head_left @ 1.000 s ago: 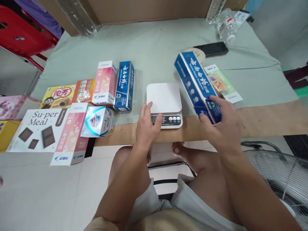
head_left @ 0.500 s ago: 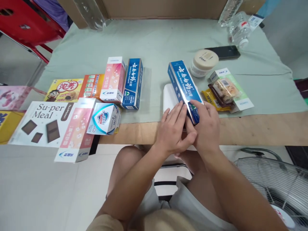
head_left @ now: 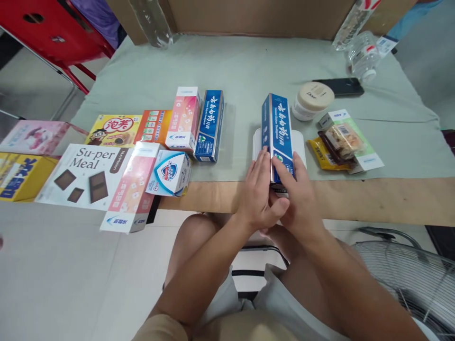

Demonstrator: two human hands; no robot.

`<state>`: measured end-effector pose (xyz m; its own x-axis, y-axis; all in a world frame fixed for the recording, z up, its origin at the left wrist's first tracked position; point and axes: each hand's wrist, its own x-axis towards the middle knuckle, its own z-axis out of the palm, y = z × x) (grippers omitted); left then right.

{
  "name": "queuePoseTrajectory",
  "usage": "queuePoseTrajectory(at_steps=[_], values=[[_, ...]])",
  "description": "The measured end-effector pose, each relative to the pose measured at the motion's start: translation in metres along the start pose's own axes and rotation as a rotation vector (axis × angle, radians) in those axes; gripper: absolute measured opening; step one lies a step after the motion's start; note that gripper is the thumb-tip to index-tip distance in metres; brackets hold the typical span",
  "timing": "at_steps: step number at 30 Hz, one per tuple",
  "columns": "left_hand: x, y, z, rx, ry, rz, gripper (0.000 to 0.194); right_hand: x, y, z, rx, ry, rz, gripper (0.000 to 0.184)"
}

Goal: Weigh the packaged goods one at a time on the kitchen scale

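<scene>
A blue toothpaste box point(head_left: 280, 128) lies on a white flat device point(head_left: 299, 141), its long side pointing away from me. My left hand point(head_left: 259, 194) rests along the box's left side near its front end, fingers extended and pressed together. From the right, my right hand point(head_left: 298, 194) touches the same box, with its index finger on the top face and the other fingers by the right side. Between them the two hands hold the front end of the box. The thumbs are close together, and the box's lower front is partly hidden.
Left on the table are another toothpaste box point(head_left: 209, 125), pink boxes point(head_left: 183, 116), a soap box point(head_left: 169, 173) and a Su-per Meal box point(head_left: 83, 177). To the right lie a Dove jar point(head_left: 313, 101), a phone point(head_left: 343, 87), snack packs point(head_left: 343, 141) and a bottle point(head_left: 362, 57). A fan point(head_left: 408, 274) stands below.
The toothpaste box has turned from a slant to nearly straight on the white device, both hands staying on it. The whole view has shifted slightly.
</scene>
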<state>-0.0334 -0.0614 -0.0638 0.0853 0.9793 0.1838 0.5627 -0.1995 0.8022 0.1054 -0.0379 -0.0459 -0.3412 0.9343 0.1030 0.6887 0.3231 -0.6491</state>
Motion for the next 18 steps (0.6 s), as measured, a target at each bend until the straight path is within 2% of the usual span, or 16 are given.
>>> queuePoseTrajectory(at_steps=[4, 6, 9, 11, 15, 18], values=[[-0.007, -0.008, -0.019, 0.014, 0.165, 0.088, 0.086, 0.005, -0.028, 0.025, -0.032, 0.107, -0.051, 0.044], [-0.011, -0.012, -0.030, 0.063, 0.254, 0.036, 0.082, 0.011, -0.039, 0.038, -0.040, 0.090, -0.061, 0.043], [-0.017, -0.019, -0.044, 0.115, 0.367, -0.119, 0.083, 0.024, -0.053, 0.051, -0.056, 0.003, -0.050, 0.044], [-0.022, -0.024, -0.052, 0.090, 0.359, -0.191, 0.082, 0.033, -0.059, 0.056, -0.082, -0.080, -0.029, 0.047], [-0.029, -0.023, -0.060, 0.039, 0.240, -0.211, 0.079, 0.051, -0.065, 0.058, -0.176, -0.233, 0.034, 0.053], [-0.033, -0.015, -0.059, 0.092, 0.270, -0.240, 0.077, 0.060, -0.064, 0.059, -0.248, -0.286, 0.011, 0.050]])
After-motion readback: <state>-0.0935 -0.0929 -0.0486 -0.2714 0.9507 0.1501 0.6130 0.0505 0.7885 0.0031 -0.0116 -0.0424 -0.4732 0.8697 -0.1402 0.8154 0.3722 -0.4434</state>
